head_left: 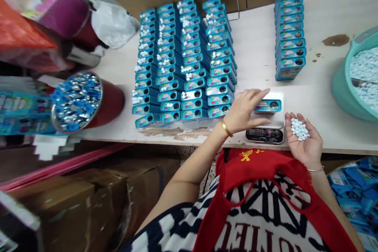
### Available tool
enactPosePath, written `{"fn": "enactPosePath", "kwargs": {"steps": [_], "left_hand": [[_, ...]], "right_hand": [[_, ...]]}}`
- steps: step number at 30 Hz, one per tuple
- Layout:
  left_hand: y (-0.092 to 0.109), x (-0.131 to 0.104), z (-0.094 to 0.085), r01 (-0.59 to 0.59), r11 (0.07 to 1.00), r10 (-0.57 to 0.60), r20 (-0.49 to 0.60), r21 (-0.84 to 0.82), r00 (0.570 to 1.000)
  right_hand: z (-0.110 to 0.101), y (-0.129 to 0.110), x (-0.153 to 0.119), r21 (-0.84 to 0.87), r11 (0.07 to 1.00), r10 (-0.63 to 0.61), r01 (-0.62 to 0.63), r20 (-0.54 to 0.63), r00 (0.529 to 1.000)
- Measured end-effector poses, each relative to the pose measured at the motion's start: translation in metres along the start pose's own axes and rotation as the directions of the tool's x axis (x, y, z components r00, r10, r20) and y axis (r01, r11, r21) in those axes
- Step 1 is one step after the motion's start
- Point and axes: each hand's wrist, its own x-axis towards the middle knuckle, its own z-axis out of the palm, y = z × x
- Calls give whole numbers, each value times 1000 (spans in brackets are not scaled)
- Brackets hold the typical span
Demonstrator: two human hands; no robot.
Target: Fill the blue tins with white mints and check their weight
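Observation:
My left hand (244,111) reaches over a small digital scale (265,135), its thumb and fingers spread and nothing gripped. Its fingertips are close to a blue candy box (268,105) standing on the scale's white platform; whether they touch it I cannot tell. Through the round hole in the box's top some pale candies show. To the right of the scale my right hand (310,147) lies palm up and cupped, holding a small heap of pale blue-white candies (300,129).
Several rows of blue boxes (192,82) stand left, many with candies on top. Another row (290,41) stands at the back right. A teal bucket (341,90) of candies is at far right, a red bucket (113,100) of blue-silver pieces at left. Cardboard boxes (109,201) sit below the table edge.

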Motion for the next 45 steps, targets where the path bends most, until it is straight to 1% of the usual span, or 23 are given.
{"fn": "enactPosePath", "kwargs": {"steps": [2,3,7,9,11,13,16,18,19,21,24,26,27,28,30,31,33,35,36,39,41,42,45], "left_hand": [[4,13,4,-52,992,40,98,117,994],[7,22,6,-71,986,55,106,149,993],[12,68,21,-84,987,87,-18,135,996],[9,93,33,-77,988,84,-47,130,995],[3,113,47,-58,984,63,-22,171,998],[-4,127,61,-14,973,9,24,229,1000],[-8,135,73,51,957,-67,44,286,997],[-6,130,69,64,954,-67,-2,291,998],[-4,124,62,58,957,-51,-31,286,998],[2,103,39,28,964,-7,-82,264,997],[6,50,-6,27,970,11,-154,243,988],[3,7,-30,111,957,-59,-197,269,979],[-1,-15,-38,168,940,-109,-203,298,973],[-6,-35,-42,216,916,-157,-192,338,969],[-16,-68,-41,264,859,-224,-140,439,964],[-20,-80,-37,264,832,-238,-117,488,964],[-23,-93,-28,242,796,-223,-104,555,969],[-17,-92,-25,221,785,-176,-133,578,975],[-12,-87,-27,206,790,-150,-144,577,978],[8,-60,-41,119,839,-73,-106,530,992],[18,-34,-48,32,880,-21,-28,473,999],[22,-20,-47,-16,895,7,22,446,1000],[27,18,-31,-144,906,73,187,399,980]], "right_hand": [[-2,0,2,-4,1000,2,-2,11,1000],[-3,-1,4,-3,1000,-2,2,20,1000],[-9,-8,7,19,999,-38,37,42,998],[-13,-13,9,34,998,-60,59,42,997],[-16,-17,12,49,996,-80,78,31,996],[-18,-21,15,65,994,-88,87,5,996],[-19,-24,20,77,994,-79,81,-33,996],[-19,-26,22,72,995,-72,74,-40,997],[-19,-27,22,67,995,-74,77,-43,996],[-19,-28,24,49,995,-83,85,-46,995],[-19,-29,26,29,995,-88,91,-81,993],[-17,-27,26,17,996,-88,90,-96,992],[-15,-25,25,7,996,-89,90,-93,992],[-13,-23,24,-5,996,-85,85,-83,993],[-6,-17,20,-20,998,-66,65,-68,995],[-2,-14,18,-22,998,-53,52,-68,996],[4,-8,12,-24,999,-26,24,-74,997],[8,-5,6,-35,999,-10,7,-70,997],[9,-6,3,-40,999,-6,3,-64,998],[6,-10,-4,-38,999,-22,20,-53,998],[2,-13,-7,-25,999,-45,44,-57,997],[0,-14,-8,-19,999,-52,51,-60,997],[-4,-15,-12,-5,999,-51,51,-62,997]]}}
